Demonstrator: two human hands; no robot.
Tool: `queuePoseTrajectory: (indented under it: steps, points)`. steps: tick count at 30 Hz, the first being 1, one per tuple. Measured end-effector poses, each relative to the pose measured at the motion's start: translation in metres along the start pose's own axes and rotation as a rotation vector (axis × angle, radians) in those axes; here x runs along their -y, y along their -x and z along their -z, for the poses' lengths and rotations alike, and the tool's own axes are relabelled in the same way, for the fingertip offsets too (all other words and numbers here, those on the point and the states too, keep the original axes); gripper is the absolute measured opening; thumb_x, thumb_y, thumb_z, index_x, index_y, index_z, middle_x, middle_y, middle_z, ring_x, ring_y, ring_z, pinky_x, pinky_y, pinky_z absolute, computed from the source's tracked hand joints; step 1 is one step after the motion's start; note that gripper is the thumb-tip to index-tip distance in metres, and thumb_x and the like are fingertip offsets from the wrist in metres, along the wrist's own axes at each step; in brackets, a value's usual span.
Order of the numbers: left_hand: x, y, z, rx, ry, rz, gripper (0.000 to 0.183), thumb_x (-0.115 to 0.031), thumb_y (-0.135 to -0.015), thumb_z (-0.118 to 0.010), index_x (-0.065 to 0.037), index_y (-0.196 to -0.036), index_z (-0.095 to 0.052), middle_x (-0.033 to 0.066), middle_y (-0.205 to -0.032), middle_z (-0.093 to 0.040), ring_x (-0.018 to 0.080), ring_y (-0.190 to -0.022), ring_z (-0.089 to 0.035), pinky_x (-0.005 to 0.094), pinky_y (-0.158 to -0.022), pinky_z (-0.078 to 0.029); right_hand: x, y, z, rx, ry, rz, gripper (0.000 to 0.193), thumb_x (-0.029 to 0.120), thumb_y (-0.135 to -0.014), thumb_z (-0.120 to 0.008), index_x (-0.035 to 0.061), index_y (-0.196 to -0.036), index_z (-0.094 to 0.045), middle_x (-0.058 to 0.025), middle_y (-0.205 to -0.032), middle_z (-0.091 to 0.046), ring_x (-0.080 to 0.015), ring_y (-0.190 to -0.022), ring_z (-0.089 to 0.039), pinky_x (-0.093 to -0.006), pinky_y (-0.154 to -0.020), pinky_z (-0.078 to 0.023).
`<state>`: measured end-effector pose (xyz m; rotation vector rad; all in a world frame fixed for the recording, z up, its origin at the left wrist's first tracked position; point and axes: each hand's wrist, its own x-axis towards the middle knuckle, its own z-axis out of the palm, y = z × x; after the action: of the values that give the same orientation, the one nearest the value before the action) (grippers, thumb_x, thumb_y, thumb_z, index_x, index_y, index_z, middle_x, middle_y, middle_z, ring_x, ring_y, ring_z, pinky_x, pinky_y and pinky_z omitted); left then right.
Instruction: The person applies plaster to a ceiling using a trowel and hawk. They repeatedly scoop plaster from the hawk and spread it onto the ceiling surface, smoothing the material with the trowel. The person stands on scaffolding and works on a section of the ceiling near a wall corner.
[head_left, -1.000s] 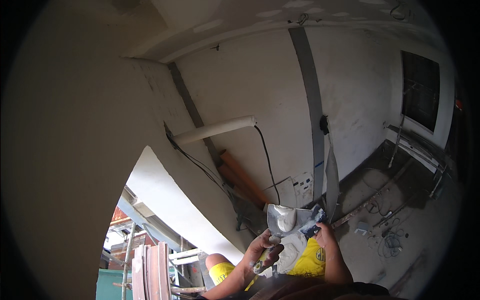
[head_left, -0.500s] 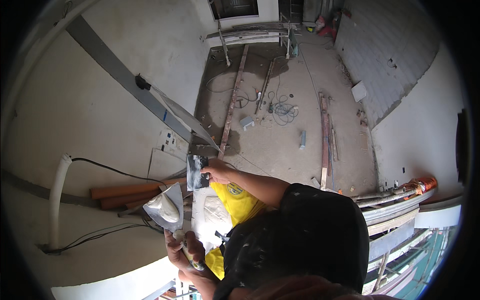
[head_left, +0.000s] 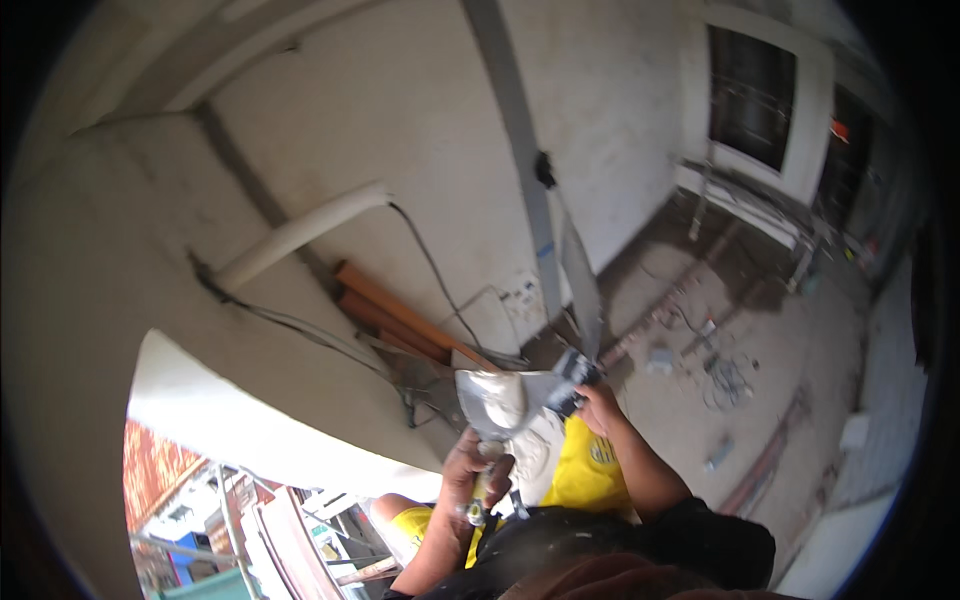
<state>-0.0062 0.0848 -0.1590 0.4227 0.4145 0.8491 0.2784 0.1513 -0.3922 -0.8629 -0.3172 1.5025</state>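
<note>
My left hand (head_left: 472, 474) is closed round the handle of a broad putty knife (head_left: 470, 388). A thick mound of white putty (head_left: 505, 394) lies on its blade, which tilts up in front of me. In my right hand (head_left: 598, 406) is a smaller, dark flat scraper (head_left: 568, 384), smeared with white. Its edge is close beside the loaded blade; blur hides whether the two touch. Below the blades shows part of some white material (head_left: 540, 452), its container mostly hidden. Yellow shorts (head_left: 585, 468) cover my legs.
Orange-brown pipes (head_left: 395, 318) lean by the left wall, near a white pipe (head_left: 305, 232) with black cables. A large opening (head_left: 215, 500) at lower left gives onto scaffolding outside. Coiled cable (head_left: 728, 382) lies on the floor; a metal trestle (head_left: 750, 205) stands farther back.
The view has swung left, bringing the opening and scaffolding into sight. My hands have come closer together, and the scraper is now beside the putty-loaded blade.
</note>
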Motion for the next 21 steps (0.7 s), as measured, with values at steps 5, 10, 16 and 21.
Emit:
queuePoseTrajectory:
  steps: [5, 10, 16, 21]
  points:
    - [0.014, 0.007, 0.004, 0.197, -0.031, -0.022, 0.049, -0.006, -0.087, -0.046, -0.013, -0.135, -0.040, 0.0105, -0.067, -0.048, 0.0148, -0.042, -0.043, 0.0233, -0.036, -0.036, 0.000, -0.015, 0.026, -0.001, 0.056, -0.012, 0.039, 0.018, -0.085, -0.067, 0.0144, -0.122, -0.056, -0.0063, -0.113, -0.062, -0.0240, -0.103, -0.062, -0.0436, -0.087, -0.053]
    - [0.018, 0.013, -0.011, 0.180, -0.064, -0.103, 0.041, -0.006, -0.087, -0.046, -0.012, -0.128, -0.042, 0.0105, -0.066, -0.049, 0.0149, -0.041, -0.042, 0.0230, -0.036, -0.035, -0.004, -0.031, 0.031, -0.027, 0.115, -0.111, 0.040, 0.019, -0.082, -0.072, 0.0143, -0.118, -0.057, -0.0050, -0.111, -0.060, -0.0251, -0.101, -0.059, -0.0457, -0.083, -0.049]
    - [0.026, 0.019, -0.007, 0.180, -0.063, -0.178, 0.050, -0.004, -0.085, -0.045, -0.009, -0.135, -0.038, 0.0095, -0.064, -0.048, 0.0143, -0.042, -0.044, 0.0223, -0.037, -0.038, -0.017, -0.057, 0.057, 0.011, 0.105, -0.118, 0.047, 0.017, -0.083, -0.069, 0.0185, -0.127, -0.053, -0.0064, -0.120, -0.059, -0.0291, -0.109, -0.059, -0.0494, -0.089, -0.051]
    - [0.030, 0.031, -0.027, 0.164, -0.122, -0.231, 0.057, -0.004, -0.086, -0.043, -0.005, -0.142, -0.033, 0.0063, -0.064, -0.047, 0.0121, -0.043, -0.044, 0.0204, -0.039, -0.039, -0.003, -0.062, 0.066, 0.054, 0.113, -0.132, 0.047, 0.018, -0.085, -0.068, 0.0144, -0.130, -0.052, -0.0070, -0.122, -0.060, -0.0284, -0.110, -0.060, -0.0483, -0.093, -0.051]
